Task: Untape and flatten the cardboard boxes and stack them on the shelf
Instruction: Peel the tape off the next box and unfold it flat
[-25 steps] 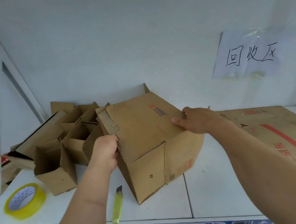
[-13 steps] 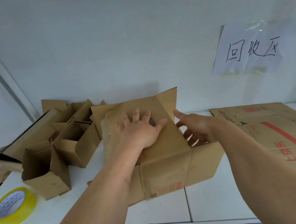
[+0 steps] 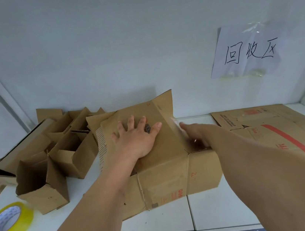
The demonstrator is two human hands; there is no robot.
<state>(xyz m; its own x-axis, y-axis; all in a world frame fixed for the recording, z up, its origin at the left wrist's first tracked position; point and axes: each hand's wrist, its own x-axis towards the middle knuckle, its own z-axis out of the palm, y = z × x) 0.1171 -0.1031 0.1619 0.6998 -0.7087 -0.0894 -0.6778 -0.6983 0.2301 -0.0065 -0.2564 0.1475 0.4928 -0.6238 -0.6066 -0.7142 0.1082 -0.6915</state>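
A brown cardboard box (image 3: 167, 173) lies mostly collapsed on the white shelf (image 3: 156, 221) in the middle. My left hand (image 3: 137, 136) presses flat on its top panel with fingers spread. My right hand (image 3: 194, 133) is blurred at the box's right edge, fingers stretched toward a raised flap (image 3: 162, 104); whether it touches the flap I cannot tell. A stack of flattened boxes (image 3: 277, 130) with a red stripe lies on the shelf to the right.
Several open small cardboard boxes (image 3: 44, 168) crowd the left of the shelf. A roll of yellow tape (image 3: 8, 223) sits at the front left. A paper sign (image 3: 246, 50) hangs on the back wall. White shelf posts stand at both sides.
The box went from standing to pressed down. My left hand let go of its corner and now presses on top. My right hand slid along the right edge.
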